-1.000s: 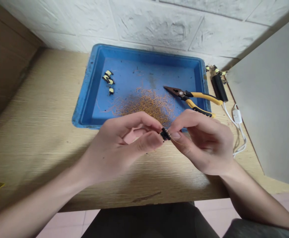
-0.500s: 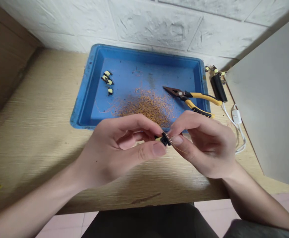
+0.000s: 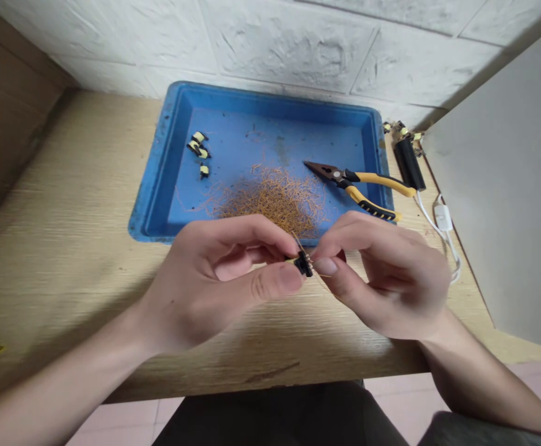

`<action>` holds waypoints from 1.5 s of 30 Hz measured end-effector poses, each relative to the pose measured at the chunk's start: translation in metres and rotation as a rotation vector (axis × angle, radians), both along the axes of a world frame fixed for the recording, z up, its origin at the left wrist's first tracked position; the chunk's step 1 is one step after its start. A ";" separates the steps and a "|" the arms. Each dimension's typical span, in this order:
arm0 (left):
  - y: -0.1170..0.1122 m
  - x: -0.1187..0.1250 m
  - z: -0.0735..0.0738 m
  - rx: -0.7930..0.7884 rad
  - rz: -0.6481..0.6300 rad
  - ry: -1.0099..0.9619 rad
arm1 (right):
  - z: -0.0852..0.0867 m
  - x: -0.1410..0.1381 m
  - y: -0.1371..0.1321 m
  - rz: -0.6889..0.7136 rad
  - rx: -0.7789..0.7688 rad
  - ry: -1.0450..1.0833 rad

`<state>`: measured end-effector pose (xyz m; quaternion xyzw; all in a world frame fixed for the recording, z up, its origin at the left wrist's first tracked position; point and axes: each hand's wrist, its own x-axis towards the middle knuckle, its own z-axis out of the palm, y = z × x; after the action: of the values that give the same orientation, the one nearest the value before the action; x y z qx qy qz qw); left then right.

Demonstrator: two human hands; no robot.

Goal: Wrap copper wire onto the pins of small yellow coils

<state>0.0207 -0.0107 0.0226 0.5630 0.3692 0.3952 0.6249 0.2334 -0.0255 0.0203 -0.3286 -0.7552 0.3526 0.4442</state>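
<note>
A small black-and-yellow wire-wound coil [image 3: 303, 265] was pinched in the left hand [image 3: 214, 279] — its thin copper leads [image 3: 314, 266] were held by the right hand [image 3: 382, 275], fingers pressed together.

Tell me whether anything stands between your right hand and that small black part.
Only fine copper wires, which stick out of the small black part toward the fingertips of the right hand; nothing else visible lies between them.

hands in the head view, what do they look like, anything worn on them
The left hand and right hand are bare and slim, with no gloves, rings or watch. The thumbnails are short and unpainted. The forearms are bare too, with no sleeve in view.
</note>
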 end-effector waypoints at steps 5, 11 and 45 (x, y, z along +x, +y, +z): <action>0.001 -0.001 -0.002 0.043 0.063 0.030 | 0.001 0.000 0.000 -0.007 -0.020 -0.044; 0.003 -0.002 -0.005 0.083 0.046 0.053 | -0.004 0.000 0.000 -0.050 -0.050 -0.034; 0.003 -0.007 -0.014 0.112 0.012 0.058 | -0.011 -0.006 0.002 -0.198 -0.023 0.040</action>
<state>0.0136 -0.0074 0.0082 0.6061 0.3677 0.4027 0.5790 0.2275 -0.0235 0.0098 -0.3995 -0.7058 0.3224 0.4881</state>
